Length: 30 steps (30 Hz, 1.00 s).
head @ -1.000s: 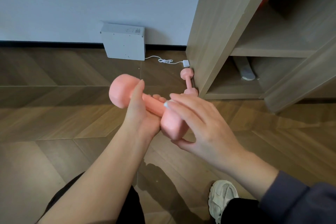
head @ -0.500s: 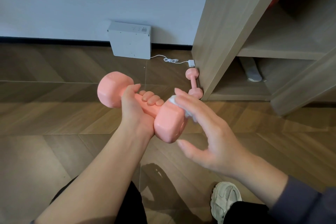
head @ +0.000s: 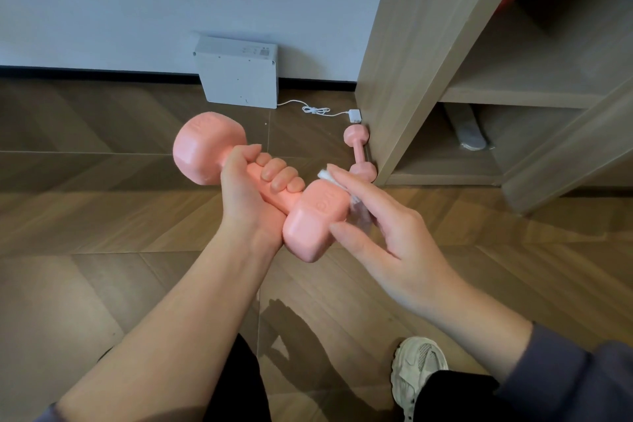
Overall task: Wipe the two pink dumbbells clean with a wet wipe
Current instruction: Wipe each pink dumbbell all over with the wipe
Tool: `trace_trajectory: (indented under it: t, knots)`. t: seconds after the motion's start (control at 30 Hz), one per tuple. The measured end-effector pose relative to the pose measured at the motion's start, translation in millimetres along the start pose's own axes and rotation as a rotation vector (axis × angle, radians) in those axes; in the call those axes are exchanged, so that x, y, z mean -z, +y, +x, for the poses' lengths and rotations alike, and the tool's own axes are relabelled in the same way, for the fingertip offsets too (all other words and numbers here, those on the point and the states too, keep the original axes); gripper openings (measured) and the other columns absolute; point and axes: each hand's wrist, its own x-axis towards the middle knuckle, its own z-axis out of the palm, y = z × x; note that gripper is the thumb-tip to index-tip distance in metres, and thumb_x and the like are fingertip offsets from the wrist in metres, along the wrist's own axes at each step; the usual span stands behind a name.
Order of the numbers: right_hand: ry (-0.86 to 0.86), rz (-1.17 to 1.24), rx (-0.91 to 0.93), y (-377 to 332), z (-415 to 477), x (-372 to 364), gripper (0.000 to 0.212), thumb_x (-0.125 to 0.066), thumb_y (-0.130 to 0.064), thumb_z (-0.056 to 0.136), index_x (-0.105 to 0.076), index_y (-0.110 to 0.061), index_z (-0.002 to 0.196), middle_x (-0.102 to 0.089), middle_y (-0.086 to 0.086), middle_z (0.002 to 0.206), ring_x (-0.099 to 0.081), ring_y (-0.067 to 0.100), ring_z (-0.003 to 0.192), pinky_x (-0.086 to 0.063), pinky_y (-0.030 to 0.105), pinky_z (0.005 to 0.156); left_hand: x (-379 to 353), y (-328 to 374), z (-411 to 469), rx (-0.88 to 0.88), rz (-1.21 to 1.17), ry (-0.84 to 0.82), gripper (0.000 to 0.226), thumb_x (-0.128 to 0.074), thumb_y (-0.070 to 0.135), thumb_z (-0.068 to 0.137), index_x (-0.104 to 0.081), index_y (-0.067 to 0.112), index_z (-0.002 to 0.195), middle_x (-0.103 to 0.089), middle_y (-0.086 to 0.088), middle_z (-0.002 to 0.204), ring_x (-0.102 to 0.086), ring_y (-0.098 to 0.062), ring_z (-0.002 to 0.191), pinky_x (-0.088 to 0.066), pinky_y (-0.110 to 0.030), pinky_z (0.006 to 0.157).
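**Wipe shifted from the top of the near head to its right face over the last second; first dumbbell under cleaning.**

The dumbbell point(head: 315, 219) is held by its handle in the left hand point(head: 250, 192), fingers curled fully round. The wipe point(head: 324, 175), white and crumpled, is pressed to the faceted head by the straight fingers of the right hand point(head: 387, 229), thumb laid at the head's edge. The coating appears matte, smooth and embossed. The second dumbbell point(head: 359, 154) lies on the floor against the cabinet point(head: 394, 79), judged not yet wiped.
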Motion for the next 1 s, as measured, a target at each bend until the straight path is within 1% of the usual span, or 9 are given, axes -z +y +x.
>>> trace_trajectory:
  t: [0.1, 0.17, 0.27, 0.33, 0.47, 0.6, 0.77, 0.93, 1.0]
  knots:
    - [-0.009, -0.025, 0.061, 5.5, -1.4, 2.9, 0.057, -0.066, -0.030, 0.091, -0.041, -0.033, 0.142, -0.050, -0.021, 0.142, -0.043, -0.005, 0.133, -0.035, 0.006, 0.098, 0.9, -1.4, -0.8, -0.004, 0.014, -0.034, 0.033, -0.045, 0.019, 0.086, -0.033, 0.020, 0.056, -0.024, 0.007, 0.047, -0.022, -0.011, 0.039, -0.027, -0.023, 0.041]
    - [-0.104, 0.059, -0.051, 8.4, 0.8, 6.3, 0.064, -0.070, -0.036, 0.087, -0.041, -0.035, 0.144, -0.054, -0.023, 0.136, -0.046, -0.005, 0.130, -0.038, 0.008, 0.097, 0.3, -1.2, -1.7, -0.016, 0.061, -0.082, 0.033, -0.045, 0.019, 0.086, -0.035, 0.020, 0.055, -0.023, 0.007, 0.046, -0.022, -0.012, 0.038, -0.027, -0.023, 0.040]
    - [-0.201, 0.223, -0.209, 11.9, 0.8, 10.0, 0.073, -0.078, -0.044, 0.074, -0.046, -0.038, 0.140, -0.059, -0.018, 0.132, -0.051, 0.000, 0.127, -0.045, 0.022, 0.098, -1.9, -0.9, -4.0, -0.002, 0.118, -0.172, 0.032, -0.046, 0.020, 0.084, -0.037, 0.019, 0.053, -0.022, 0.007, 0.045, -0.020, -0.011, 0.038, -0.024, -0.024, 0.040]
    - [-0.112, 0.187, -0.155, 8.8, -1.6, 9.4, 0.073, -0.081, -0.044, 0.069, -0.052, -0.039, 0.136, -0.061, -0.019, 0.130, -0.053, 0.000, 0.124, -0.045, 0.019, 0.094, -3.3, -1.3, -5.4, 0.025, 0.123, -0.207, 0.029, -0.050, 0.020, 0.079, -0.038, 0.019, 0.053, -0.023, 0.007, 0.045, -0.020, -0.011, 0.038, -0.023, -0.023, 0.040]
    - [0.022, -0.002, 0.109, 3.1, -4.5, 6.3, 0.066, -0.080, -0.022, 0.077, -0.054, -0.023, 0.137, -0.054, -0.015, 0.143, -0.045, 0.001, 0.135, -0.040, 0.010, 0.099, -2.5, -4.4, -3.9, 0.066, 0.062, -0.181, 0.031, -0.050, 0.019, 0.080, -0.038, 0.019, 0.051, -0.025, 0.007, 0.042, -0.023, -0.010, 0.036, -0.025, -0.022, 0.039]
    - [-0.100, 0.068, -0.109, 5.9, -1.8, 10.5, 0.072, -0.082, -0.036, 0.076, -0.048, -0.043, 0.139, -0.054, -0.025, 0.139, -0.048, -0.007, 0.127, -0.041, 0.007, 0.089, 0.7, -6.0, -3.1, 0.048, 0.096, -0.182, 0.028, -0.050, 0.020, 0.078, -0.036, 0.019, 0.054, -0.024, 0.007, 0.043, -0.021, -0.010, 0.037, -0.023, -0.023, 0.040]
    - [-0.228, 0.197, -0.303, 11.9, 1.7, 12.5, 0.087, -0.086, -0.047, 0.060, -0.049, -0.040, 0.138, -0.061, -0.021, 0.130, -0.055, -0.002, 0.122, -0.049, 0.027, 0.098, 0.5, -4.9, -3.9, 0.063, 0.164, -0.297, 0.024, -0.053, 0.022, 0.073, -0.037, 0.019, 0.056, -0.024, 0.006, 0.043, -0.022, -0.011, 0.036, -0.023, -0.022, 0.039]
    - [-0.005, 0.133, -0.153, 5.2, -6.6, 0.9, 0.082, -0.084, -0.051, 0.066, -0.048, -0.045, 0.139, -0.058, -0.024, 0.133, -0.052, 0.001, 0.126, -0.048, 0.020, 0.097, -0.3, -3.7, -1.9, 0.066, 0.086, -0.319, 0.025, -0.052, 0.024, 0.077, -0.038, 0.018, 0.057, -0.026, 0.008, 0.042, -0.024, -0.008, 0.035, -0.023, -0.021, 0.039]
    - [-0.003, 0.157, -0.103, 5.0, -3.4, -0.7, 0.080, -0.082, -0.050, 0.070, -0.046, -0.044, 0.141, -0.055, -0.025, 0.137, -0.048, 0.001, 0.131, -0.046, 0.020, 0.101, -0.5, -1.9, -0.3, 0.032, 0.045, -0.306, 0.026, -0.050, 0.024, 0.077, -0.036, 0.018, 0.057, -0.025, 0.008, 0.043, -0.024, -0.008, 0.036, -0.022, -0.021, 0.039]
